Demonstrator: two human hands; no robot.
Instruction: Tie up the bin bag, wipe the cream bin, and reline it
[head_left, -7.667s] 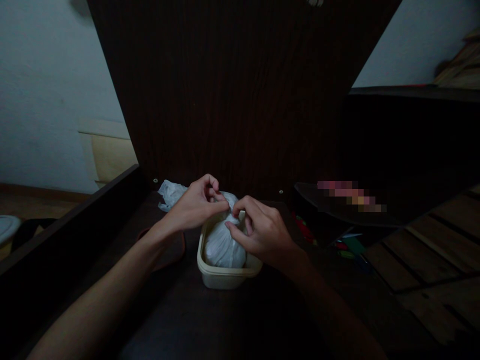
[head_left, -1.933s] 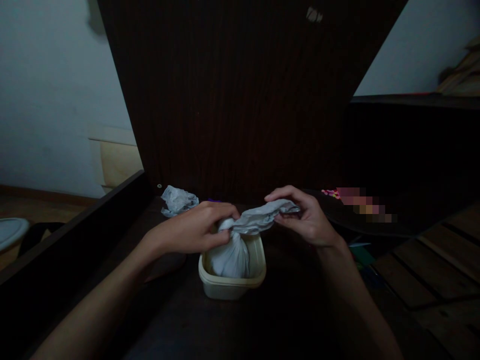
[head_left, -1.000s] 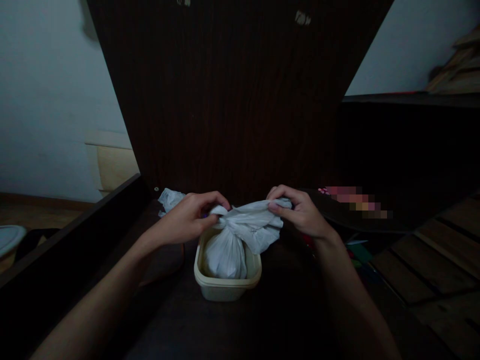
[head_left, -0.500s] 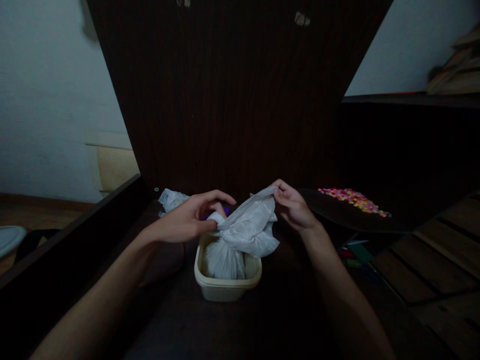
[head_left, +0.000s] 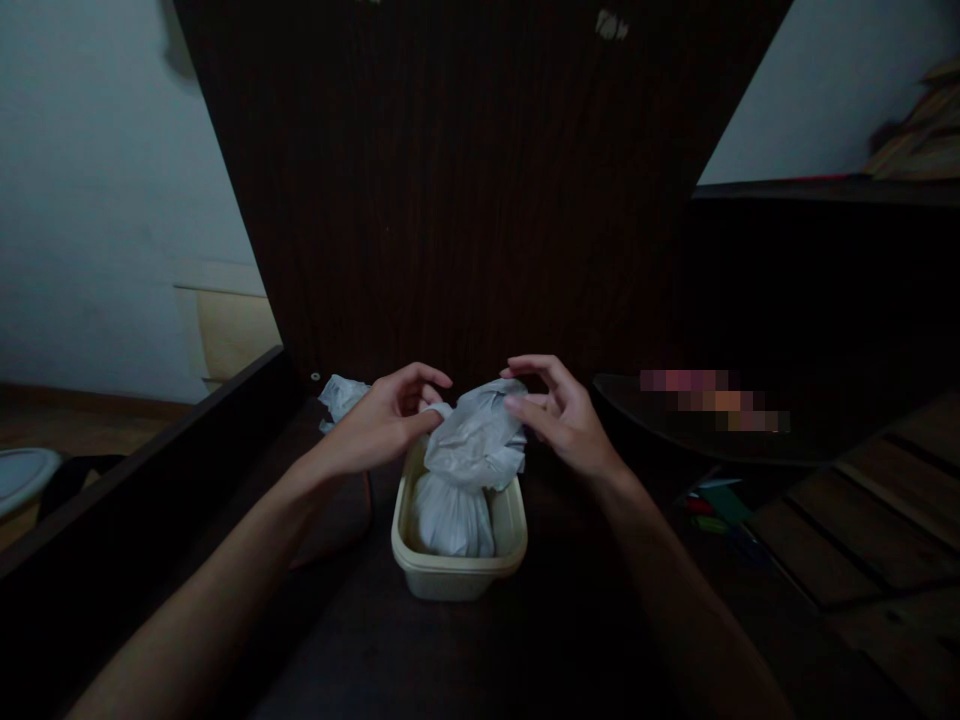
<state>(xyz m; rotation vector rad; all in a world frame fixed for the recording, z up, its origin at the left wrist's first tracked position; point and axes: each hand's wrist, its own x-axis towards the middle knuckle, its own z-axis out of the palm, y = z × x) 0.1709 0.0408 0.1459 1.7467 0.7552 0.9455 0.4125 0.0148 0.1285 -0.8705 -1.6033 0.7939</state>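
Note:
A white plastic bag [head_left: 465,470] sits in a cream plastic tub [head_left: 457,572] on a dark table. The bag's top is loose and bunched above the tub. My left hand [head_left: 382,420] pinches the bag's left edge at its neck. My right hand [head_left: 559,415] is at the right side of the loose top, fingers curled on the plastic.
A second crumpled white bag [head_left: 341,395] lies behind my left hand. A dark upright panel [head_left: 480,190] stands close behind the tub. A dark tray [head_left: 675,425] lies to the right, with wooden slats [head_left: 862,510] beyond it. A dark rail [head_left: 142,460] runs along the left.
The bag's knot has come undone and its top has opened out. My right hand, which pulled the loose end out to the right, has come back in over the tub.

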